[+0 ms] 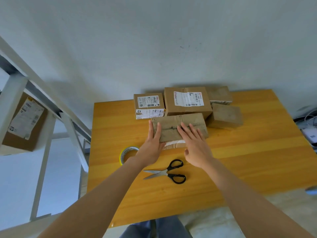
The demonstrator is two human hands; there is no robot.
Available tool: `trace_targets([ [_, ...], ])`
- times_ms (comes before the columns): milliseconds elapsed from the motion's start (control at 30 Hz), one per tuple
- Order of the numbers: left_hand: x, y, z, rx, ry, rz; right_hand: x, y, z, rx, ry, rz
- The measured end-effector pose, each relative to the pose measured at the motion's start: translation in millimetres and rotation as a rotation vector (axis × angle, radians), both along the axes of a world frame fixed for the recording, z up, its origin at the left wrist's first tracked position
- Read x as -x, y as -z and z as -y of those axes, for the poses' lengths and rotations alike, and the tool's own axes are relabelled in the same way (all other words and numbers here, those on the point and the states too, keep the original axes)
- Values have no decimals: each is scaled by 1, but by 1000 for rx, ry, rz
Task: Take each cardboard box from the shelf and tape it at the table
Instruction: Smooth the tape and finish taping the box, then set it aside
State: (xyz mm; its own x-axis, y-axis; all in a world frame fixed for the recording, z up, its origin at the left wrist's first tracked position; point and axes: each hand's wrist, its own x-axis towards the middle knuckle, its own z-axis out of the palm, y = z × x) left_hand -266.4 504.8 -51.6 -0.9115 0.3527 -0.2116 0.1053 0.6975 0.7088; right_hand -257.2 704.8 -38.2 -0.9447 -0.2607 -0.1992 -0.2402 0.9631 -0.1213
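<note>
Both hands, left hand (152,145) and right hand (194,143), are lying flat and spread on the long cardboard box (180,127) mid-desk (240,160), apparently smoothing tape. Next, another box (24,121) is waiting on the left shelf (46,152).

Orange-yellow wooden table (240,160) with darker lengthwise grain streaks. Long flat brown cardboard box (178,127), dull and grey-smudged, marked with a dark ragged line along its top. Large brown cardboard box (187,102) bearing a white label with black barcodes and a red corner. Smaller brown cardboard box (148,105) with white labels printed in black. Two plain brown cardboard boxes (226,115) at the right. Yellow-rimmed roll of tape (127,154) with a pale printed core. Black-handled scissors (169,172) with silver blades. Pale grey-white wall (154,40), faintly scuffed. White metal shelf frame (42,93) holding a brown cardboard box with a white printed label (24,121).
</note>
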Motion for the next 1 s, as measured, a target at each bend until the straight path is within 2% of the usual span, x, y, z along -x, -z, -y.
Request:
trace_targets([
  [200,-5,-13,19,47,-89,57,-26,9,12,45,87,-103],
  [300,-12,-14,37,80,-95,77,-43,18,24,76,30,-204],
  [433,-25,9,74,134,-96,36,-61,24,48,142,-95,-239],
  [567,-49,35,103,221,-37,-33,-77,40,74,241,-118,-175],
  [700,-62,54,111,403,150,-127,-83,60,100,320,-51,-12],
  [800,-65,59,110,406,166,-141,-82,69,117,390,59,123],
  [1000,-64,63,110,393,154,-112,-72,73,150,519,323,152],
])
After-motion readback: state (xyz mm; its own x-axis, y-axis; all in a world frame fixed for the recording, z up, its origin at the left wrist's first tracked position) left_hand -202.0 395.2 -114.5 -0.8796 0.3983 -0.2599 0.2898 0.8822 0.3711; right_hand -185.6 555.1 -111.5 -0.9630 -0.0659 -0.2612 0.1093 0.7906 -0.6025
